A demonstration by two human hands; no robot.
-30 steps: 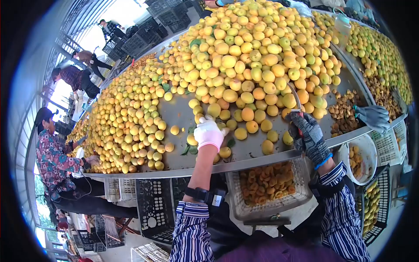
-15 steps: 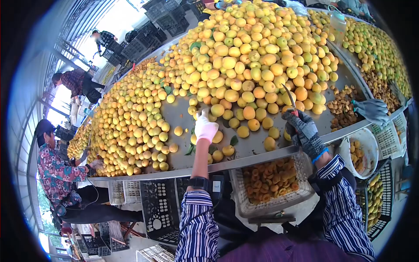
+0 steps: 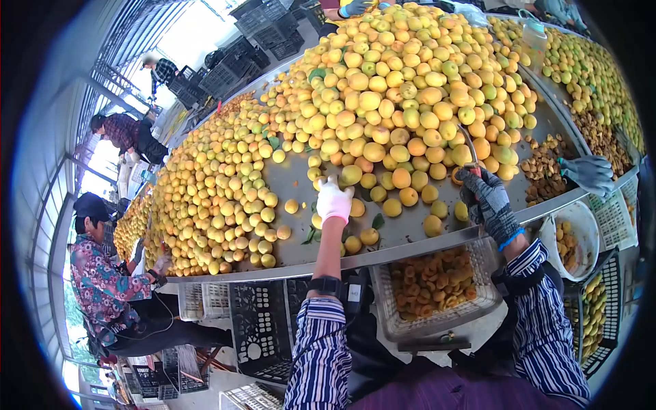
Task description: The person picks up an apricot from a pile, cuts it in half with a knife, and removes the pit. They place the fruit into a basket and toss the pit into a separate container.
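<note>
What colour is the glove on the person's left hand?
White, faintly pink. The left hand shows best in the head view.

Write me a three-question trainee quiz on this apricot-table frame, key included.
1. True or false: the right hand grips a knife.
2. The crate below the metal table holds: A potatoes; B halved apricots; C leaves.
3. The left hand wears a glove of which colour?
Key: 1 true; 2 B; 3 white.
</note>
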